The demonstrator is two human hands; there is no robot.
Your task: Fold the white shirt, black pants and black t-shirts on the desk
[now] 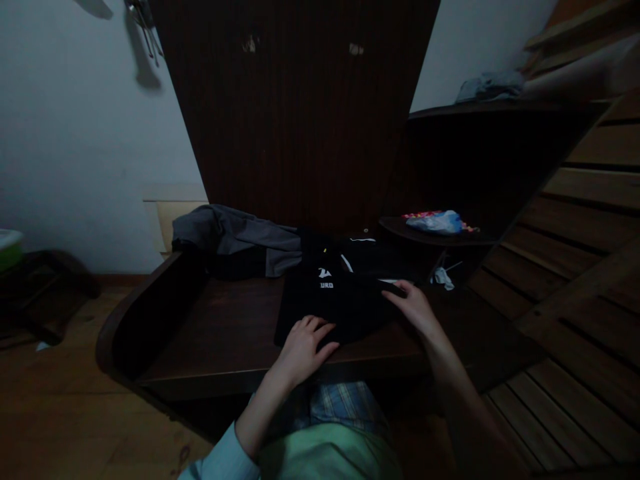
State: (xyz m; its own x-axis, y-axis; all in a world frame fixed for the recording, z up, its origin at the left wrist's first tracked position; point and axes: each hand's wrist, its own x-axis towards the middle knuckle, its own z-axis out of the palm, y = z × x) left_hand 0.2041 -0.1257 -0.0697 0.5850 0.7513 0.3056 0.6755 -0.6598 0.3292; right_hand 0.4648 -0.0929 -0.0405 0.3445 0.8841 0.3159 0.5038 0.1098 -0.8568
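Note:
A black garment [345,307] with a white logo, white lettering and white stripes lies partly folded on the dark wooden bench [225,327]. My left hand [306,348] rests on its near left part, fingers spread and thumb apart. At the right side, my right hand [413,307] pinches the garment's edge beside a white stripe. Dim light hides most of the folds, so I cannot tell the exact kind of garment.
Grey clothing [235,233] is heaped at the bench's back left, by its raised curved side [135,320]. To the right, a small shelf [415,233] bears a plastic bag [440,223]. Wooden slats [575,300] stand at the far right.

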